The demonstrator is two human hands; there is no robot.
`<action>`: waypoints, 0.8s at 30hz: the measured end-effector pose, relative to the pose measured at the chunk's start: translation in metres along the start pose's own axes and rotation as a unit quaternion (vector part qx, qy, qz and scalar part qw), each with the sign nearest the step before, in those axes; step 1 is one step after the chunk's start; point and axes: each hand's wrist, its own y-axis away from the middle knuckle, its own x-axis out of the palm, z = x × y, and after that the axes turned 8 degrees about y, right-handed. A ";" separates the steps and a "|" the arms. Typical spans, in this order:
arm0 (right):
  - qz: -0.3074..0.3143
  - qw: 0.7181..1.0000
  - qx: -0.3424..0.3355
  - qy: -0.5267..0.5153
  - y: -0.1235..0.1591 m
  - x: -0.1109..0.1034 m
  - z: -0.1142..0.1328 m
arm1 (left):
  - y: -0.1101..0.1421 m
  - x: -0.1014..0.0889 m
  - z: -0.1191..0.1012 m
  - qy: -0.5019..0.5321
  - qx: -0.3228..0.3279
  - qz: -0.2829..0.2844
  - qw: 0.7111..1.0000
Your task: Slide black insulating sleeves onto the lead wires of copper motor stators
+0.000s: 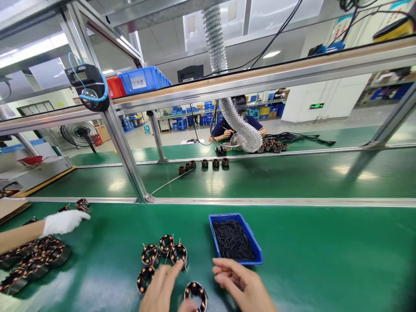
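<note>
Stator point(196, 295) with copper windings lies on the green desk point(325, 260), between the left hand point(161, 288) and right hand point(242, 286), at the thumb of the left. Neither grasps it; both rest loosely curled. It looks stiff and fairly heavy, its fine lead wires fragile, so the outer ring seems the safest hold. Beyond the fingertips sit four more stators point(165, 251) and a blue tray point(258, 255) of black sleeves.

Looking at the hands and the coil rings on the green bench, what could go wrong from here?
1. The wound coil rings lie close together with thin wire leads sticking up; the left hand reaching among them may bend or snag a lead.
2. The blue tray of small black pieces lies just beyond the right hand; a quick move might push or tip it.
3. A co-worker's gloved hand works nearby on the left, so arms might bump.
</note>
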 end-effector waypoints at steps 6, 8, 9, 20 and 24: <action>-0.008 1.000 0.000 0.000 0.000 0.005 0.002 | -0.051 -0.017 -0.012 -0.009 -0.031 0.137 0.990; -0.019 1.000 -0.010 0.005 -0.002 0.006 0.004 | -0.051 -0.009 -0.018 0.047 -0.022 0.166 0.985; -0.025 1.000 -0.010 0.001 -0.003 0.007 0.005 | -0.049 -0.006 -0.020 0.076 -0.014 0.174 0.982; -0.077 0.996 -0.046 0.026 -0.006 0.005 0.012 | -0.048 0.001 -0.022 0.000 -0.032 0.135 0.990; -0.092 0.994 -0.055 0.030 -0.005 0.010 0.010 | -0.045 -0.002 -0.027 0.075 -0.023 0.186 0.979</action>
